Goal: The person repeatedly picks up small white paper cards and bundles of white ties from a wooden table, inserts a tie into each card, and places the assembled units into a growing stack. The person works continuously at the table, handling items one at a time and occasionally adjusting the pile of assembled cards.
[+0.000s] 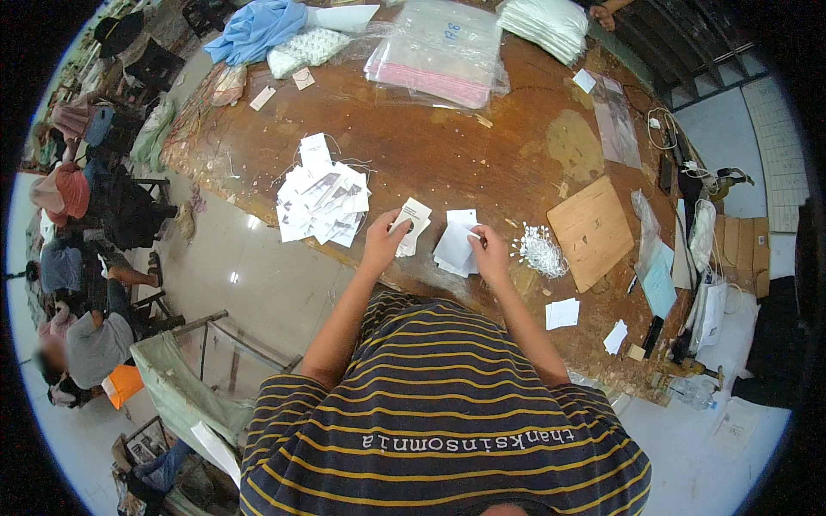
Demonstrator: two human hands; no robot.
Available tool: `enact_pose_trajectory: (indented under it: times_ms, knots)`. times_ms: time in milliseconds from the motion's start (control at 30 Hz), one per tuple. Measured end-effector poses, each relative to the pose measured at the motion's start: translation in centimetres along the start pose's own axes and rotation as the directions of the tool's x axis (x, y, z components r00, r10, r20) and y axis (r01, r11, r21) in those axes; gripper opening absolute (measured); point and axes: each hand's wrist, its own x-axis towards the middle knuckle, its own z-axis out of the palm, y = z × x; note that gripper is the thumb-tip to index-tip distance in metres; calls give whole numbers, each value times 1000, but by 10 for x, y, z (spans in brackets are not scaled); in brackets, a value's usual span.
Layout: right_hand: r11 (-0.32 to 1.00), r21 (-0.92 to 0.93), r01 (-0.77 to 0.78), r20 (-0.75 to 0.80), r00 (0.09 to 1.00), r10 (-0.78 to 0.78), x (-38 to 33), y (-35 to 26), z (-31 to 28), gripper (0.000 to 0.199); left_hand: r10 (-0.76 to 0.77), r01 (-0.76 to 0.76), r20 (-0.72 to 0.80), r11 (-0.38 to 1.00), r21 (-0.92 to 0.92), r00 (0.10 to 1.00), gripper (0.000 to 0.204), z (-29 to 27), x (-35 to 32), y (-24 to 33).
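Observation:
Close to the table's near edge, my left hand (379,247) is closed around a small stack of cream hang tags (416,213) with dark print. Just to its right, my right hand (492,260) pinches the edge of a white tag at a fanned stack of white tags (453,247). Whether that tag is lifted off the stack I cannot tell. A heaped pile of white printed tags with strings (323,202) lies left of my left hand. Beside my right hand sits a bunch of white tag strings (539,250).
A thin wooden board (591,232) lies right of the strings, with small white card stacks (562,314) nearer me. Clear plastic bags (439,47), blue cloth (255,33) and a white bundle (544,27) line the far side. Another person's hand (602,17) shows there; people sit at left.

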Motion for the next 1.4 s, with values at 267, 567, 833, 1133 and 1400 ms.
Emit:
enact_pose_trajectory:
  times_ms: [267, 567, 833, 1133, 1400]
  knots:
    - [935, 355, 5, 149, 987, -62, 14, -82, -20, 13, -220, 344, 328, 854, -391, 919, 33, 9, 3, 39]
    - [872, 490, 3, -13, 1000, 4, 23, -98, -12, 23, -128, 202, 282, 947, -251, 951, 30, 22, -5, 74]
    - [674, 732, -102, 84, 995, 59, 20, -95, -10, 31, -157, 231, 229, 912, -340, 961, 29, 24, -4, 78]
    - [677, 723, -139, 109, 990, 87, 20, -93, -9, 26, -140, 203, 199, 919, -339, 970, 28, 24, -5, 85]
    - [705, 700, -110, 109, 993, 47, 20, -76, -6, 25, -125, 175, 192, 946, -272, 973, 30, 26, -5, 81]
